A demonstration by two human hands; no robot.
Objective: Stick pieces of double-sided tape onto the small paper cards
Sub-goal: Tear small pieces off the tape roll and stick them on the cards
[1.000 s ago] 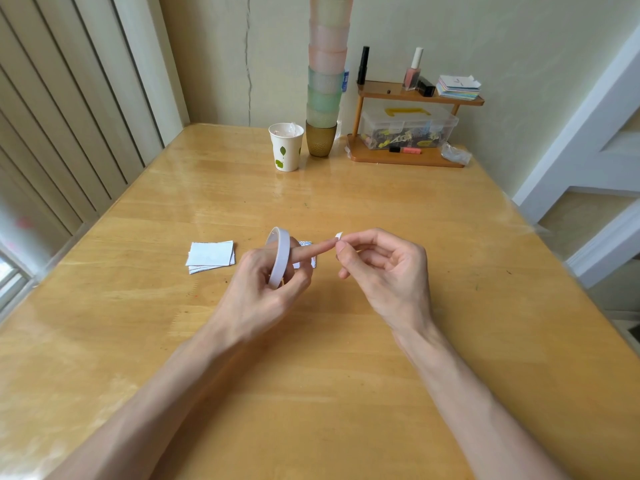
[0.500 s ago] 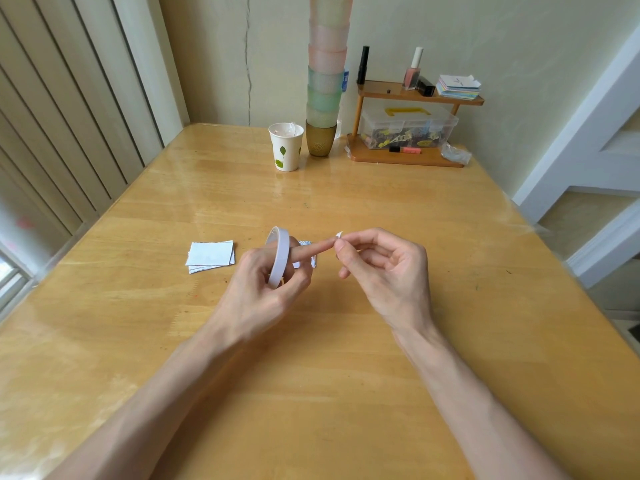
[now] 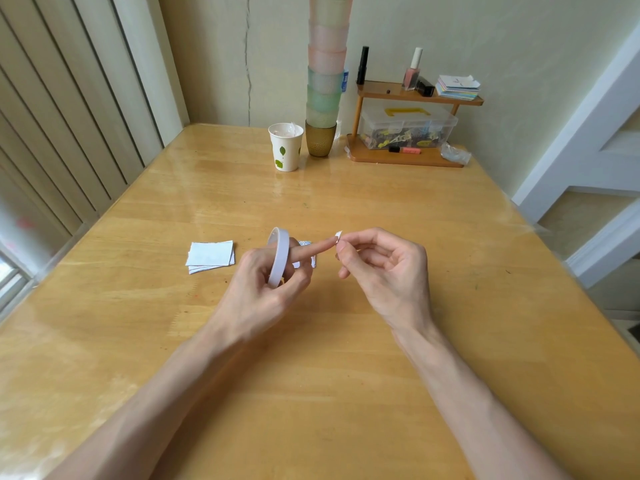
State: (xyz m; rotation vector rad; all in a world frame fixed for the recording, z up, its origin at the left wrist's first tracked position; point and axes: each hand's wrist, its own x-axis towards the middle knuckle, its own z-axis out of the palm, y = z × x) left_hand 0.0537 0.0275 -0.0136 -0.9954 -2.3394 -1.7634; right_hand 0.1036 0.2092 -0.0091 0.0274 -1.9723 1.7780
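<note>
Both hands are raised just above the middle of the wooden surface point(image 3: 398, 209). The left hand point(image 3: 258, 296) grips a white tape roll point(image 3: 278, 260), which stands on edge. The thumb and lower fingers curl round the ring, while the index finger point(image 3: 313, 248) sticks out straight to the right. The right hand point(image 3: 384, 271) meets that fingertip. Its thumb and forefinger are pressed together on a small white piece of tape point(image 3: 338, 234), whose free end pokes upward. The other fingers of this hand are loosely curled beneath.

A small stack of cards point(image 3: 210, 256) lies flat on the surface, just left of the left hand and toward the left edge. One more card point(image 3: 307, 244) lies under the outstretched index finger and is mostly hidden by the hand.

Along the far edge stands a paper cup point(image 3: 285, 148) with green leaf prints. Just to its right is a tall tower of cups point(image 3: 325, 84) in pastel colours. In the far right corner a wooden rack point(image 3: 408, 159) holds a clear plastic box point(image 3: 408, 128).
</note>
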